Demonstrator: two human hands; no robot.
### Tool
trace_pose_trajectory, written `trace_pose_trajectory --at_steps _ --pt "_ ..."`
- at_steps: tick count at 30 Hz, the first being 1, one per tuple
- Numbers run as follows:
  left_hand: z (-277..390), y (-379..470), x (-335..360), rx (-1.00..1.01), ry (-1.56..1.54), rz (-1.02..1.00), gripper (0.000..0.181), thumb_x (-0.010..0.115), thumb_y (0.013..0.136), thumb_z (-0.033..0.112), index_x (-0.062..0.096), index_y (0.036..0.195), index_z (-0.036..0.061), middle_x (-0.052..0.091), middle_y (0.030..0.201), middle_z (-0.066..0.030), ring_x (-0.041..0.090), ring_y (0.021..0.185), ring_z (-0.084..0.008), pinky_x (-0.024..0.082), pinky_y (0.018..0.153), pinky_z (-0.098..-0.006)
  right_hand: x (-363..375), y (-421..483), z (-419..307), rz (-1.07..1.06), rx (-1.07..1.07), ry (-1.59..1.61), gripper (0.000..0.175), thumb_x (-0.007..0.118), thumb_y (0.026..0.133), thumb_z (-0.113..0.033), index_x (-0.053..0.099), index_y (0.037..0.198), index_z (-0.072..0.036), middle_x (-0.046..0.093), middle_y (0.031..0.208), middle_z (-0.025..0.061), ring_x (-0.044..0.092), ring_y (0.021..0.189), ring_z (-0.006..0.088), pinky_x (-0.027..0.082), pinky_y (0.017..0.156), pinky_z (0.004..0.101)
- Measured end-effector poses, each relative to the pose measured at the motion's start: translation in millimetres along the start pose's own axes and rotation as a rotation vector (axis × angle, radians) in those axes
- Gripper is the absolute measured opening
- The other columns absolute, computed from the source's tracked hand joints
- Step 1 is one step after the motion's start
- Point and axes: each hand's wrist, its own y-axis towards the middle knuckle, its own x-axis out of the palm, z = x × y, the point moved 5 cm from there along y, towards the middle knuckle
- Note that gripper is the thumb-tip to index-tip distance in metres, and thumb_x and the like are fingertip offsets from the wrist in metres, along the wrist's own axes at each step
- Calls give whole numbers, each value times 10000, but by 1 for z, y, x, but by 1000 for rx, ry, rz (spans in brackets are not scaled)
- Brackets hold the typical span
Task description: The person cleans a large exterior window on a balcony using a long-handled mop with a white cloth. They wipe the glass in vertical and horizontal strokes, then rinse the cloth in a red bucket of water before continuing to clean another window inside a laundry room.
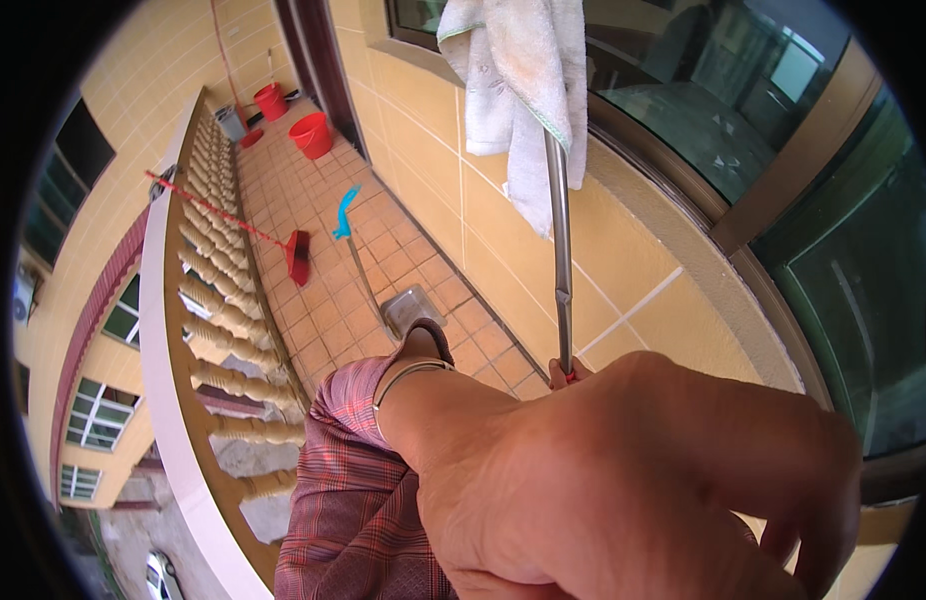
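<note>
My left hand (643, 465) fills the lower right, close to the camera, with its back towards me and its fingers curled down. A thin band (403, 375) circles that wrist below a plaid sleeve (358, 480). What the left fingers hold, if anything, is hidden. Just beyond it, only a few fingertips of my right hand (559, 373) show, closed around a metal pole (560, 247) near a small red part. The pole stands upright before the tiled wall. Over its top hangs a white towel (515, 90) with a green-stitched edge, in front of the window.
A dustpan (412, 304) with a blue-gripped handle (347, 214) sits on the tiled floor (392, 262). A red broom (298, 256) leans on the balustrade (238, 382) at left. Red buckets (311, 136) stand farther back. Window panes (680, 112) line the right; a car is below outside.
</note>
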Motion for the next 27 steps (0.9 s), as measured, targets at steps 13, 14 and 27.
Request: trace_pose_trajectory --at_steps 13,14,27 --pt "-138 -81 -214 -604 612 512 556 611 912 172 370 1378 -16 620 992 -142 625 884 -213 497 749 -306 41 -44 -55 405 -310 -28 331 594 948 -200 558 1192 21 512 665 -16 463 579 50 417 517 219" --pt "-170 -79 -214 -711 363 496 524 599 922 179 394 1366 -9 630 946 -131 640 829 -197 507 714 -299 36 -39 -61 406 -308 -16 367 575 958 -193 525 1253 20 512 679 -15 468 590 50 420 525 216" --pt "-296 -123 -128 -793 193 354 201 481 981 223 524 928 35 593 616 -78 588 488 -173 478 440 -327 -43 -90 -35 527 -199 -22 385 520 981 -214 526 1311 -16 473 657 -34 470 566 45 420 506 209"
